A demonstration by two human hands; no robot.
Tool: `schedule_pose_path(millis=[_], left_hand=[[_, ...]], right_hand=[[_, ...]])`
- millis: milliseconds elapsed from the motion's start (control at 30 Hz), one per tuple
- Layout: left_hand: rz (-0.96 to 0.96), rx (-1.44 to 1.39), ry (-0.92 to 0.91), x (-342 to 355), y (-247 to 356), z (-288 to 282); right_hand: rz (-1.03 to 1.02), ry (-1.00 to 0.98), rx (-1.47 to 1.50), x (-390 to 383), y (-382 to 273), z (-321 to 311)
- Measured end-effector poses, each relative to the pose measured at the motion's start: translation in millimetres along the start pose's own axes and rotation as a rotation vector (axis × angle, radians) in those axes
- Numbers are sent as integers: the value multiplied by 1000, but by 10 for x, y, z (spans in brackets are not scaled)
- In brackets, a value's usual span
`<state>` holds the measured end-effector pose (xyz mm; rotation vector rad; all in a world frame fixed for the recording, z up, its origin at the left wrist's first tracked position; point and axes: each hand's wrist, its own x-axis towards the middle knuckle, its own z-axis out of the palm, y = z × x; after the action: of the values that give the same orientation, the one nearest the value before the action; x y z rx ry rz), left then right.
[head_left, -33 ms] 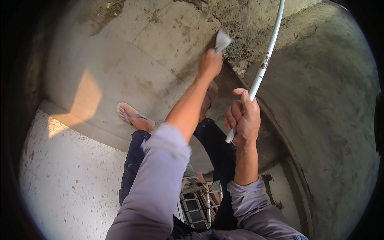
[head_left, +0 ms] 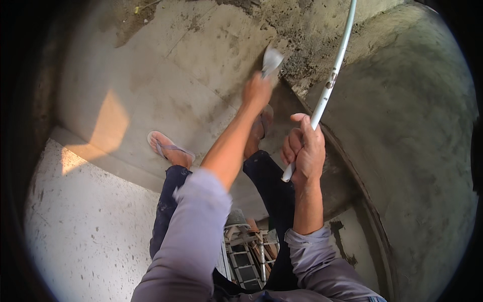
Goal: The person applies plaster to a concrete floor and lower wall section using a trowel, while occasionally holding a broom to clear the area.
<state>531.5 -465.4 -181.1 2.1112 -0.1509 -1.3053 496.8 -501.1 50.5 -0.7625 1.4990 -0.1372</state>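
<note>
My left hand (head_left: 256,93) is closed round the handle of a putty knife (head_left: 272,59), whose pale, broad blade is blurred by motion. The blade is beside a patch of rough, dark mortar (head_left: 304,63) at the edge of the floor; whether it touches anything I cannot tell. In my right hand (head_left: 305,151) is a long white pipe (head_left: 322,103), gripped close to its lower end. It slants up past the top of the view and has brown marks partway along.
My feet in flip-flops (head_left: 171,147) stand on a large-tiled floor (head_left: 191,95). A curved grey plastered wall (head_left: 412,131) rises on the right. Lower left is a white speckled surface (head_left: 90,226). A metal ladder (head_left: 246,259) shows below, between my legs. Loose debris (head_left: 133,17) lies far left.
My left hand and the putty knife have moved a little left and toward me. The right hand and the pipe have barely shifted.
</note>
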Motion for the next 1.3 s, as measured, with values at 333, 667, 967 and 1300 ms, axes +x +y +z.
schedule_pose_path(millis=[333, 667, 967, 1300], left_hand=[[-13, 76, -25, -264, -366, 264], [61, 47, -56, -33, -366, 237], [118, 41, -122, 77, -411, 85], [66, -217, -166, 836, 1252, 76]], right_hand=[[17, -9, 0, 66, -65, -85], [-10, -24, 30, -28, -101, -15], [-8, 24, -26, 23, -18, 62], [-12, 34, 22, -20, -126, 24]])
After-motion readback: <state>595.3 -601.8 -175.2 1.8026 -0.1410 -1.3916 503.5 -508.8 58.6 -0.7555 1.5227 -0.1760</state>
